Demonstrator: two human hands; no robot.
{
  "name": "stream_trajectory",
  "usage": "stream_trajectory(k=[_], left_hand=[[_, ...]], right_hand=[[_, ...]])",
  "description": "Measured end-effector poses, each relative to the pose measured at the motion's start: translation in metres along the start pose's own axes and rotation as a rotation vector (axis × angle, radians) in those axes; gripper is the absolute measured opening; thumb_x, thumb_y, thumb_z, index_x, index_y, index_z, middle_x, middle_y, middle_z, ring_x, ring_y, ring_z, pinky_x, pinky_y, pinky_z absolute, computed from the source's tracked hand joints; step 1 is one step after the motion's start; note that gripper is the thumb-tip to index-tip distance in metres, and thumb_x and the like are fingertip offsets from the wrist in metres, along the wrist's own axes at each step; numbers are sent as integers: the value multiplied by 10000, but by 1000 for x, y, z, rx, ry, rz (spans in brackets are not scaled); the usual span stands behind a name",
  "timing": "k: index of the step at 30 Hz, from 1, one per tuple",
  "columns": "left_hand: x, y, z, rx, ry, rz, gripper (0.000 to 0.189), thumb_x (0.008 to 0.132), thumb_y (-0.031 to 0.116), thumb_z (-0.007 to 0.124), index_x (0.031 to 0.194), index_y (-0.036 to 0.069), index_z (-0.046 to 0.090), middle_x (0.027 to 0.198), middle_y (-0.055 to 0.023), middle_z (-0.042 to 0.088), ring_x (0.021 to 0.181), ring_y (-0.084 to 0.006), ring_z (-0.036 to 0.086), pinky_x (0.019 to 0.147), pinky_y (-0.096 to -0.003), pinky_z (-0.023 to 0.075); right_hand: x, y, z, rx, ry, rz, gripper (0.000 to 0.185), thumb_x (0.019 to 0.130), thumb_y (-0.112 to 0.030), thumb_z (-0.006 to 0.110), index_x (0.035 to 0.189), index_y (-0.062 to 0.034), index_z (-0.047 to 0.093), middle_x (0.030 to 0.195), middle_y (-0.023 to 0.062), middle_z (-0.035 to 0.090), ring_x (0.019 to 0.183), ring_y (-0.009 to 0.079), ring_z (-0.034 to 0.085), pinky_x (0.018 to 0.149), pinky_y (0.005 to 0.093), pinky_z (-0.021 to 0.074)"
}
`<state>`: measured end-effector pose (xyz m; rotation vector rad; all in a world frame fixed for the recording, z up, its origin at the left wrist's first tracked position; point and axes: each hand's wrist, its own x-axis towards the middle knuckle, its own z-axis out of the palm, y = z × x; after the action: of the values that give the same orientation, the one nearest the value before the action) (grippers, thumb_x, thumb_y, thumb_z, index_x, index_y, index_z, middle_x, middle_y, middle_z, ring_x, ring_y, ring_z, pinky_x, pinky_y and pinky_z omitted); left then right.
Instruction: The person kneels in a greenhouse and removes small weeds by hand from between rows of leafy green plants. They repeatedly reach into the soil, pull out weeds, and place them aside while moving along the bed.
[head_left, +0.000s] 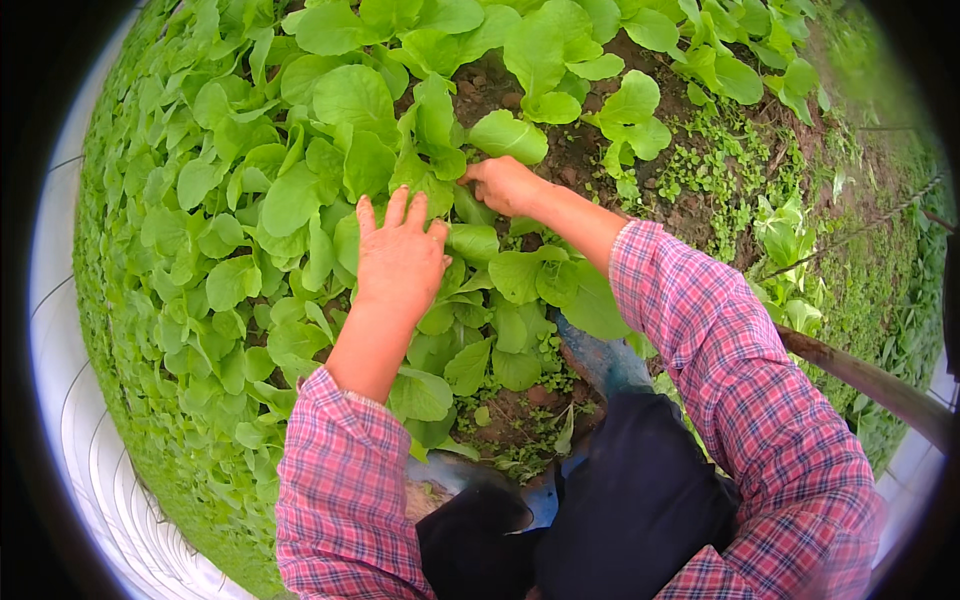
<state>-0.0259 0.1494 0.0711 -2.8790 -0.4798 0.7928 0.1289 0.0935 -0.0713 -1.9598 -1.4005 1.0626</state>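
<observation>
Broad-leaved green plants (360, 97), which look like young leafy greens, grow thickly in the soil before me. My left hand (401, 247) lies over their leaves with its fingers spread, palm down, and nothing is seen in its grasp. To its right, my right hand (502, 186) reaches low among the stems with bent fingers. Its fingertips are partly hidden by a leaf, so I cannot tell whether they grip a stem. One pale leaf (510, 137) stands just above the right hand's knuckles.
Small weeds (697, 172) cover the brown soil on the right. Several greens (784, 232) lie in a pale heap there. A wooden pole (862, 375) and a twisted rope (862, 225) cross the right side. My blue boots (607, 360) stand among plants. White sheeting (67, 322) bounds the left.
</observation>
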Motion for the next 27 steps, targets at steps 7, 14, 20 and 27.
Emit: stream_trajectory(k=[7,14,20,27], left_hand=[[-18,-38,22,-167,149,-51,306,744,250,677,1018,131,611,1332,-88,423,1272,-278,330,1025,-555,242],[-29,-57,37,-165,163,-90,406,697,144,706,1086,155,591,1341,-84,406,1269,-278,335,1029,-508,277],[-33,-61,48,-173,190,-75,394,719,138,677,1097,161,571,1321,-111,427,1254,-281,355,1011,-532,276],[-41,-60,51,-240,173,-110,417,709,113,684,1104,168,563,1314,-114,428,1247,-292,364,1007,-503,305]], right_hand=[[40,-23,-2,-5,195,75,386,750,-270,652,1061,-61,562,886,232,626,804,384,610,713,444,491],[54,-32,3,-2,268,-22,305,730,-273,658,1010,-152,639,865,180,638,832,376,605,721,440,492],[83,-2,9,99,439,48,436,689,-393,729,1022,-127,638,909,135,655,860,347,613,761,383,492],[55,13,15,489,235,234,342,760,-250,676,1049,-79,617,846,106,645,753,223,621,676,328,481]])
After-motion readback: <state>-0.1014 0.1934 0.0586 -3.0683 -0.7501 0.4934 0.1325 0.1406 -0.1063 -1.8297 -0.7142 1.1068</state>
